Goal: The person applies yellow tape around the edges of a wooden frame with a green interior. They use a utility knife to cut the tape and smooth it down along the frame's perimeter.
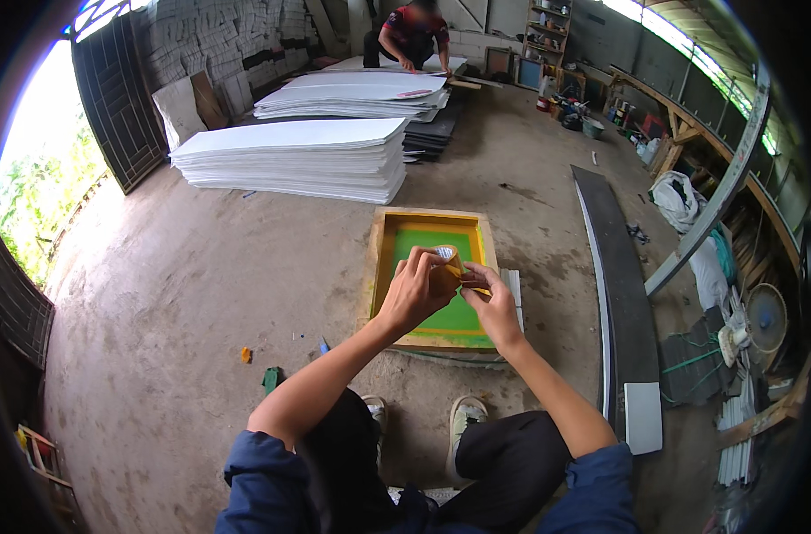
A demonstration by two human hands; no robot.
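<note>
My left hand (416, 290) is closed around a roll of brownish-yellow adhesive tape (452, 259). Beside it my right hand (492, 309) has thumb and fingers pinched at the roll's lower right side, where the tape's loose end seems to be. Both hands hang over a wooden screen-printing frame (376, 258). Its mesh (432, 238) is green, with yellow-brown borders inside the wood. The frame lies on a low support in front of my shoes, and my hands and forearms hide part of it.
White sheets (290, 160) lie stacked beyond the frame; another person (414, 36) bends over sheets farther back. A long dark board (623, 285) lies to the right, near a fan (766, 319) and a slanted metal post (717, 200). A green block (272, 380) and blue marker-like object (324, 345) lie left.
</note>
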